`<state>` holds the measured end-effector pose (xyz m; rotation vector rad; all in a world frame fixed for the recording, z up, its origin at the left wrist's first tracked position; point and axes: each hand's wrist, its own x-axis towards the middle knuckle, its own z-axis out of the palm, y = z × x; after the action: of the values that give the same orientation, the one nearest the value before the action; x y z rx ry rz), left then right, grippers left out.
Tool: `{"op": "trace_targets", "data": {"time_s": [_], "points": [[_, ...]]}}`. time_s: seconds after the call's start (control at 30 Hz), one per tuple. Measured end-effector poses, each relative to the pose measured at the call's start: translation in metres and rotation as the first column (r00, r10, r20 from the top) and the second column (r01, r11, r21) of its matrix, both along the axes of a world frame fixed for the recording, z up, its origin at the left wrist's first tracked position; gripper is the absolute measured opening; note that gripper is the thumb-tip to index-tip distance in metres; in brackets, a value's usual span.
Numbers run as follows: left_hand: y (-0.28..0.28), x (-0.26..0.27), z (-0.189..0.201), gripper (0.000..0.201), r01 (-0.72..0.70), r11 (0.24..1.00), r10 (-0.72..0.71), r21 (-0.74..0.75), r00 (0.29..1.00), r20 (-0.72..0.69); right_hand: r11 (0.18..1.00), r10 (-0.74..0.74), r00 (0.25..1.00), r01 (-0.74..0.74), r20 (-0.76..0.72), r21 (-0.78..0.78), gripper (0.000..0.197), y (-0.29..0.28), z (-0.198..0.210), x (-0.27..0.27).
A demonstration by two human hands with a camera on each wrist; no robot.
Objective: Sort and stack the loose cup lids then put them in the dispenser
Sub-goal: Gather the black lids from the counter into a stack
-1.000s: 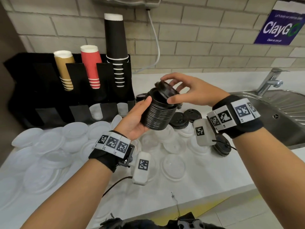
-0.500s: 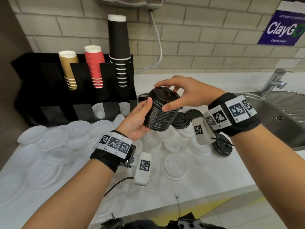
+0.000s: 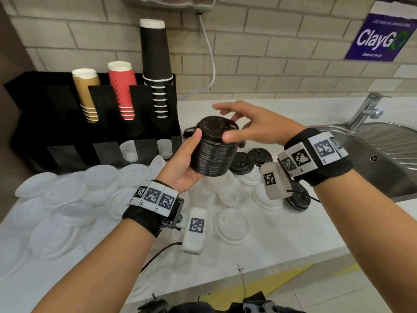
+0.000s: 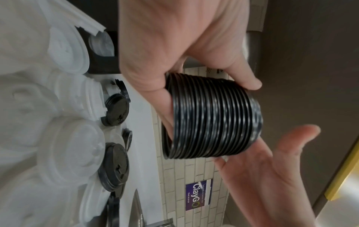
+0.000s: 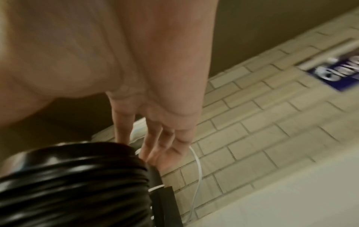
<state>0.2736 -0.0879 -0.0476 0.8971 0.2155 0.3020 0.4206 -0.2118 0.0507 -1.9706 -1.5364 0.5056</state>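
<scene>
My left hand (image 3: 185, 161) grips a tall stack of black cup lids (image 3: 214, 152) above the counter, thumb on its near side, fingers round its far side (image 4: 209, 118). My right hand (image 3: 243, 125) hovers open just right of the stack's top, fingers spread and straight, palm facing the stack (image 5: 70, 184). Loose black lids (image 3: 242, 162) lie on the counter under my hands, more by my right wrist (image 3: 297, 201). Many loose white lids (image 3: 67, 195) cover the counter's left and middle. The black dispenser (image 3: 112, 132) stands at the back left.
The dispenser holds upside-down stacks of brown (image 3: 86, 96), red (image 3: 123, 89) and black cups (image 3: 156, 66); a few white lids (image 3: 128, 151) sit in its lower slots. A steel sink (image 3: 383, 154) with a tap (image 3: 367, 109) lies at the right. A white cable (image 3: 211, 59) hangs down the brick wall.
My right hand set a black lid onto the top of the stack, pressed it down, then let go and opened, drawing back to the right. The left hand still holds the stack.
</scene>
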Motion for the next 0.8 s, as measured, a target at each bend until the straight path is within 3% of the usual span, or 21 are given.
{"op": "trace_targets", "data": {"time_s": [0.1,0.13,0.2,0.27,0.37,0.5,0.63,0.8], "points": [[0.002,0.004,0.001,0.071,-0.006,0.998,0.009,-0.063,0.999,0.046,0.973,-0.171,0.975,0.19,-0.142,0.134,0.055,-0.009,-0.008,0.021],[0.002,0.006,0.001,0.072,-0.004,0.997,0.008,-0.075,0.998,0.054,0.961,-0.238,0.962,0.254,-0.133,0.113,0.048,-0.011,-0.015,0.03],[0.003,0.008,0.0,0.07,-0.001,0.996,0.006,-0.093,0.998,0.06,0.941,-0.327,0.945,0.327,0.014,-0.082,0.043,-0.01,-0.035,0.046],[0.004,0.011,0.0,0.069,0.002,0.994,0.005,-0.11,0.998,0.065,0.877,-0.304,0.934,0.351,0.189,-0.327,0.053,-0.006,-0.061,0.056],[0.004,0.012,0.0,0.066,0.012,0.994,-0.004,-0.11,0.997,0.073,0.813,-0.202,0.924,0.344,0.326,-0.47,0.069,0.008,-0.089,0.058],[0.009,0.011,0.003,0.067,0.003,0.998,0.0,-0.065,0.999,0.051,0.789,-0.091,0.914,0.308,0.395,-0.531,0.08,0.033,-0.099,0.059],[0.018,0.008,0.001,0.069,-0.029,0.998,0.031,-0.048,0.998,0.051,0.74,-0.001,0.907,0.283,0.421,-0.609,0.077,0.047,-0.104,0.062],[0.026,0.007,-0.004,0.066,-0.07,0.995,0.071,-0.067,0.997,0.016,0.815,-0.109,0.897,0.328,0.429,-0.478,0.063,0.047,-0.098,0.073]]}}
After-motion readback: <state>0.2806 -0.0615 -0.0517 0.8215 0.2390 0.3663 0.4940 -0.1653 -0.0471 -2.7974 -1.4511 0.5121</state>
